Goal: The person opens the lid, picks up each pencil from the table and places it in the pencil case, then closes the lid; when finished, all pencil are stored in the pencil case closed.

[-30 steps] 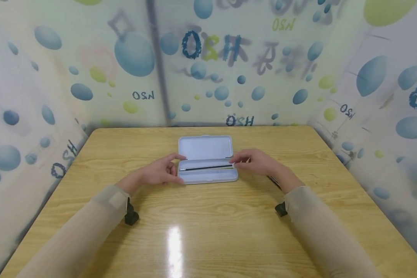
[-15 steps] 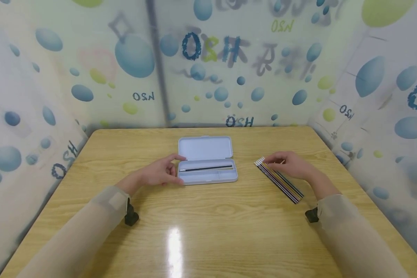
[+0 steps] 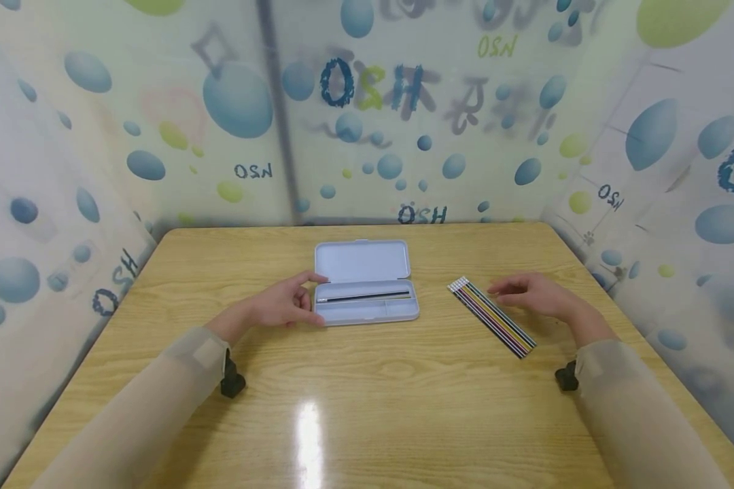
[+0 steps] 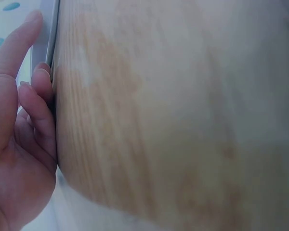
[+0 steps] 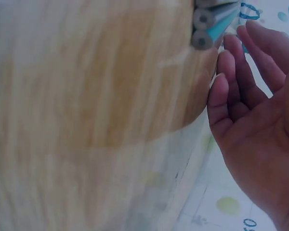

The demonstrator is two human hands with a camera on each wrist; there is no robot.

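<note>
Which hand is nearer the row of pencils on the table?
Right. The right hand is just to the right of the pencils; the left hand is farther off to their left, at the left end of the case.

Pale walls [image 3: 367,193] (dotted with blue and green) border a wood-grain table [image 3: 404,394] streaked by glare [image 3: 309,441].

Pale blue pencil case [image 3: 362,261], pencils [image 3: 492,318] red, yellow and dark, tan wood-grained table [image 3: 397,401], beige sleeves [image 3: 131,407]
</note>
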